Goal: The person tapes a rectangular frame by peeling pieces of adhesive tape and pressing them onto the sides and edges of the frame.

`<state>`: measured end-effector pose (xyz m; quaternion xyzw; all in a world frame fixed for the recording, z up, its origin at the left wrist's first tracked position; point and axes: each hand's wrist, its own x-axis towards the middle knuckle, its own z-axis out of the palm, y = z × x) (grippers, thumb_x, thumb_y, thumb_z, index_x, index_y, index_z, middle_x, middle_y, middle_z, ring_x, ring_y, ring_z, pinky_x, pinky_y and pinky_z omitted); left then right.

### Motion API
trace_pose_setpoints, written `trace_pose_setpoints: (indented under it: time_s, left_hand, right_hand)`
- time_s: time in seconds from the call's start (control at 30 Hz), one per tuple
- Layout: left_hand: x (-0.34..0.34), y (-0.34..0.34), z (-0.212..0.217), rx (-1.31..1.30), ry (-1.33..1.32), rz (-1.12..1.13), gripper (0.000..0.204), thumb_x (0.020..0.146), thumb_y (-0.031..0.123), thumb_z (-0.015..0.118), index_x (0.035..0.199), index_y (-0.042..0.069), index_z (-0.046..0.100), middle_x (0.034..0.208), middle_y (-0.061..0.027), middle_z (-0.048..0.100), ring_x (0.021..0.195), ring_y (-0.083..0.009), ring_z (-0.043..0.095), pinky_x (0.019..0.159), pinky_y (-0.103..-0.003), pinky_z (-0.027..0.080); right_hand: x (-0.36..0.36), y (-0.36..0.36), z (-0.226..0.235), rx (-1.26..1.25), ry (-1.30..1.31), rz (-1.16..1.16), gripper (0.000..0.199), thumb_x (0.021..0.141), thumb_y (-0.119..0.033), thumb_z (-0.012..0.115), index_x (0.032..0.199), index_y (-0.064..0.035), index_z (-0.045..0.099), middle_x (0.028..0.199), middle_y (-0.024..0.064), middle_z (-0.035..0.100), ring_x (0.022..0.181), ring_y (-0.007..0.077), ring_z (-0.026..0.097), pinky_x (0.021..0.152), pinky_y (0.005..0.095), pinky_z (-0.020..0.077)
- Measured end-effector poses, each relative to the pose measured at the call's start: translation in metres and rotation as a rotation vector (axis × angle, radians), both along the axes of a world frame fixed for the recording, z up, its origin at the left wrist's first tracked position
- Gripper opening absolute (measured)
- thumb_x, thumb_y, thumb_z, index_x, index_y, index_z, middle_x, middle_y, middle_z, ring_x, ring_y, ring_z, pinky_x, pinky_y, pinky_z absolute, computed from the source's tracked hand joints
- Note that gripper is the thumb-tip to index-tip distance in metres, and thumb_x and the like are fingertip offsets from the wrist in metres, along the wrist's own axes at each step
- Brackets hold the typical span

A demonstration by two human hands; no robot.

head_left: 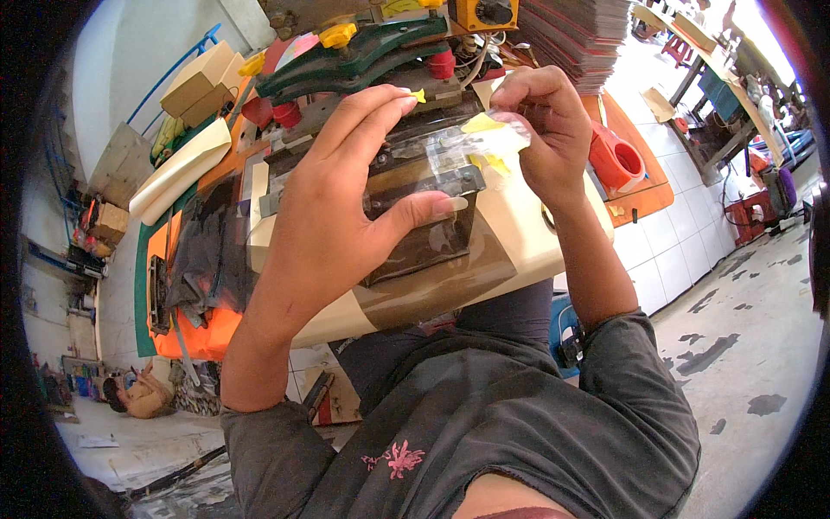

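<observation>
Dark grey cloth of the wearer's shirt (527, 415) fills the lower part of the view, a small pink flower motif (405, 460) showing on it. Beyond the shirt, a cream sheet (553, 233) curves across the front of the work area, with a glossy brown band (437, 290) running over it. Dark metal machine parts (424, 259) sit between the two hands, one block partly over the band.

Left hand (328, 199) and forearm reach over the machine parts from the left. Its grip is wide: the thumb stretches well apart from the extended fingers. One yellow scrap (419, 96) touches the fingertips; whether it clings there or is pinched, I cannot tell. Right hand (553, 130) has a narrow grip, thumb and curled fingers closed on the edge of a clear film (450, 147). That film lies above the machine parts, between the hands, and yellow pieces (484, 124) show at its right end, just beside the right fingers.

Past the hands, a dark green bar (367, 62) carries yellow knobs (339, 35), with red cylinders (441, 65) below it. To the right of the bar rises a stack of sheets (577, 39). Nearer, a red ring-shaped object (616, 162) rests on the orange counter (650, 195), near the right wrist. On the left, dark cloth (207, 268) lies beside bright orange material (207, 336).
</observation>
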<state>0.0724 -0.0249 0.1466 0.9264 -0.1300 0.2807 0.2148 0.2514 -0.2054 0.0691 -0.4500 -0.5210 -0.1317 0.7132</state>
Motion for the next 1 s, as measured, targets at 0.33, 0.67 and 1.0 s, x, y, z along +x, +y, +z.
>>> trace_pose_setpoints:
  time_s: [0.33, 0.67, 1.0]
  left_hand:
    - [-0.001, -0.001, 0.0, 0.003, -0.027, 0.004, 0.074, 0.079, 0.027, 0.092, 0.143, 0.002, 0.063, 0.148, -0.014, 0.061, 0.134, -0.031, 0.062, 0.106, -0.041, 0.055]
    - [-0.002, -0.001, 0.001, 0.008, -0.007, 0.014, 0.073, 0.08, 0.026, 0.091, 0.143, 0.003, 0.062, 0.148, -0.0141, 0.061, 0.134, -0.0313, 0.062, 0.106, -0.042, 0.055]
    - [-0.001, 0.001, 0.0, 0.002, 0.001, 0.011, 0.074, 0.08, 0.028, 0.092, 0.143, 0.003, 0.063, 0.148, -0.0142, 0.061, 0.133, -0.0315, 0.062, 0.107, -0.042, 0.054]
  right_hand:
    - [-0.009, -0.016, 0.032, -0.119, 0.122, 0.075, 0.029, 0.1, -0.003, 0.076, 0.123, -0.0021, 0.059, 0.103, 0.014, 0.078, 0.079, 0.0073, 0.07, 0.057, 0.0188, 0.0504]
    - [0.011, -0.032, 0.03, -0.204, -0.085, 0.049, 0.02, 0.1, -0.005, 0.076, 0.116, -0.001, 0.065, 0.107, 0.0103, 0.074, 0.083, 0.0061, 0.068, 0.06, 0.0207, 0.0539]
    - [-0.004, -0.043, 0.042, -0.326, 0.034, 0.117, 0.013, 0.101, -0.002, 0.072, 0.113, 0.0012, 0.069, 0.108, 0.0076, 0.073, 0.089, 0.0085, 0.071, 0.064, 0.0197, 0.055]
